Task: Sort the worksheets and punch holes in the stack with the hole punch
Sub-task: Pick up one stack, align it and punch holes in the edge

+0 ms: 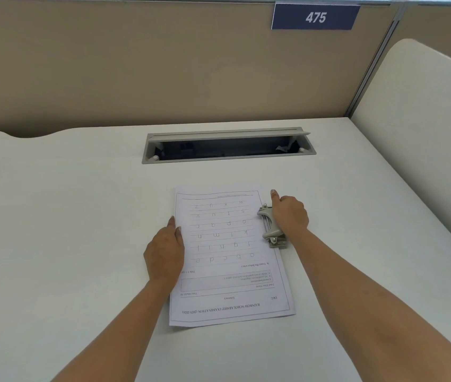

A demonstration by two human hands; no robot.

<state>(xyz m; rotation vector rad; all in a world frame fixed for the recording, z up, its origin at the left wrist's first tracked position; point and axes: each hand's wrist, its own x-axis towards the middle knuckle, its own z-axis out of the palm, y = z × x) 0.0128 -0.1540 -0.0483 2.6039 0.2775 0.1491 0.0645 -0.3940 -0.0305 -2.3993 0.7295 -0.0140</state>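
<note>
A stack of white worksheets (227, 257) lies on the white desk (67, 244), printed side up, its text upside down from my side. A grey metal hole punch (270, 230) sits over the stack's right edge, near the far end. My right hand (289, 216) rests on top of the punch, its fingers wrapped over the lever. Flat against the stack's left edge lies my left hand (166, 252), fingertips touching the paper.
An open grey cable tray (227, 146) is sunk into the desk behind the papers. A tan partition with a blue sign reading 475 (315, 17) stands at the back. A white side panel (425, 133) closes off the right.
</note>
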